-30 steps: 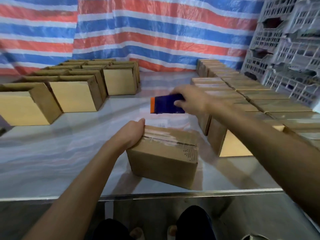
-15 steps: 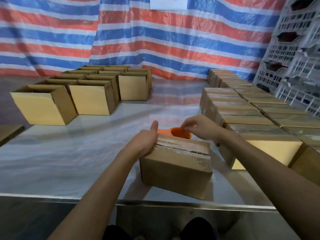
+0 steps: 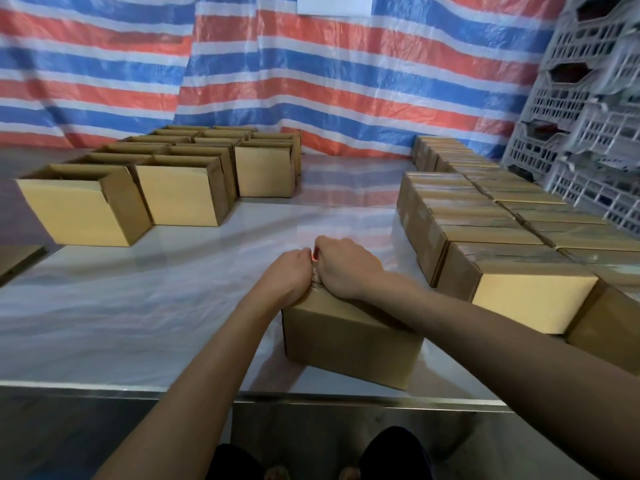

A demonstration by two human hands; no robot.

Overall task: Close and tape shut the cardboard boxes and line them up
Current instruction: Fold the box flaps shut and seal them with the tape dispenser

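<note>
Nearby, left hand (image 3: 289, 275) grips box (image 3: 349, 344), right hand (image 3: 346, 268) an orange tool (image 3: 314, 257), on glossy table (image 3: 138, 306) below tarp (image 3: 346, 81).

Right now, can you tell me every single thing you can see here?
Box being taped: one, brown, front table edge, under both hands.
Open boxes: many, brown, back left.
Shut boxes: many, brown, rows on the right.
Tape dispenser: one, orange sliver showing, between the hands.
Table: one, shiny pale grey.
Tarp: one, red, blue and white stripes, behind.
Crates: several, grey, stacked far right.
Left hand: one, on the box's far corner, fingers curled.
Right hand: one, gripping the tape dispenser.
</note>
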